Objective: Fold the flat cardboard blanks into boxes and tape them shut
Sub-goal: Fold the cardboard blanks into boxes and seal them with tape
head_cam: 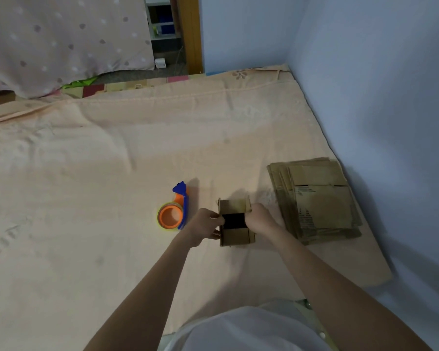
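A small brown cardboard box (235,235) stands on the peach sheet, partly folded, with a dark opening between its flaps and the far flap upright. My left hand (207,228) grips its left side, thumb and fingers curled at the edge. My right hand (260,217) grips its right side, fingers curled over the wall. A stack of flat cardboard blanks (314,198) lies just right of the box. A tape dispenser (174,210) with an orange core and a blue handle lies on the sheet just left of my left hand.
The peach sheet (112,173) covers a mattress that fills the view. A blue wall (378,97) runs along the right side, close to the stack. A dotted pink cloth (61,41) hangs at the far left.
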`<move>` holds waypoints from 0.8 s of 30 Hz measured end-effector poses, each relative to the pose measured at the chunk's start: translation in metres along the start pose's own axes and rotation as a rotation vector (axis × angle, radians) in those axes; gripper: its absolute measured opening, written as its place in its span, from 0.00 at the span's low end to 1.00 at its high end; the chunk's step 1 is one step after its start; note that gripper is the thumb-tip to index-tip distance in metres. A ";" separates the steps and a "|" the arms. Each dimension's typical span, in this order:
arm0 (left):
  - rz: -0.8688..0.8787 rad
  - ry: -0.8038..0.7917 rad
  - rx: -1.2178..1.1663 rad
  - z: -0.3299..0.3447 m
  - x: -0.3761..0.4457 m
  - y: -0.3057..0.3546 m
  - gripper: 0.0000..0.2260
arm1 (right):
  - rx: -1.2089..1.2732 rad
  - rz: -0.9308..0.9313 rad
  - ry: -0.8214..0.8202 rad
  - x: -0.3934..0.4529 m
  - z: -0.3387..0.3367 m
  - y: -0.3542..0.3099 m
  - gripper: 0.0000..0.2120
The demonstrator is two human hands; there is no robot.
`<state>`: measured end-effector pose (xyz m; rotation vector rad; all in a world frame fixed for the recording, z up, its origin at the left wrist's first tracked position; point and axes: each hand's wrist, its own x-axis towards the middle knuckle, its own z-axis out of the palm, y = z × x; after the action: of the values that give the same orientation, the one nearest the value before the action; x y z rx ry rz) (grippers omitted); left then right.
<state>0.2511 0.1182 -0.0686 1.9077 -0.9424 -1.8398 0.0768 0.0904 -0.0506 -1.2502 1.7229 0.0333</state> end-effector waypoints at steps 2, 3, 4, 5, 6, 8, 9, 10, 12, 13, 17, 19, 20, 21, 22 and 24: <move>0.009 -0.012 -0.118 -0.011 -0.007 -0.005 0.08 | 0.002 -0.002 -0.039 -0.002 -0.011 0.007 0.13; 0.006 -0.008 -0.156 -0.015 -0.011 -0.006 0.08 | 0.005 -0.009 -0.045 -0.002 -0.014 0.011 0.13; 0.008 -0.018 -0.194 -0.017 -0.013 -0.007 0.08 | 0.006 -0.022 -0.043 -0.002 -0.016 0.013 0.13; 0.007 -0.033 -0.213 -0.019 -0.014 -0.007 0.08 | -0.008 -0.039 -0.031 -0.002 -0.017 0.014 0.13; 0.004 -0.052 -0.235 -0.020 -0.013 -0.005 0.10 | -0.051 -0.067 -0.016 -0.001 -0.017 0.013 0.12; 0.001 -0.022 -0.299 -0.022 -0.008 0.004 0.17 | -0.201 -0.141 0.004 0.001 -0.017 0.010 0.07; 0.024 0.041 -0.289 -0.023 -0.004 0.012 0.19 | -0.272 -0.190 0.021 0.002 -0.017 0.006 0.06; 0.073 0.130 -0.197 -0.024 0.000 0.020 0.20 | -0.329 -0.245 0.041 0.003 -0.016 0.001 0.06; 0.155 0.241 0.204 -0.020 0.001 0.033 0.21 | -0.365 -0.341 0.068 0.005 -0.015 -0.009 0.10; 0.146 0.218 0.354 -0.016 0.001 0.037 0.23 | -0.341 -0.372 0.062 0.006 -0.015 -0.015 0.11; -0.057 0.059 0.601 -0.003 0.000 0.037 0.24 | -0.243 -0.349 0.088 0.009 -0.024 -0.021 0.26; -0.081 0.099 0.579 0.003 0.003 0.032 0.25 | -0.293 -0.188 0.090 0.008 -0.029 -0.008 0.47; -0.066 0.142 0.580 0.005 0.004 0.029 0.26 | -0.303 -0.092 0.087 0.008 -0.029 0.001 0.52; -0.046 0.180 0.592 0.008 0.006 0.026 0.27 | -0.303 -0.014 0.072 0.008 -0.026 0.011 0.52; -0.027 0.206 0.613 0.011 0.008 0.025 0.28 | -0.278 0.030 0.046 0.009 -0.020 0.021 0.47; -0.008 0.231 0.641 0.018 0.012 0.022 0.27 | -0.062 0.034 -0.004 0.007 -0.006 0.032 0.31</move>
<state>0.2282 0.0982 -0.0650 2.4094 -1.5710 -1.3660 0.0487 0.0974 -0.0674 -1.2646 1.7517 0.1101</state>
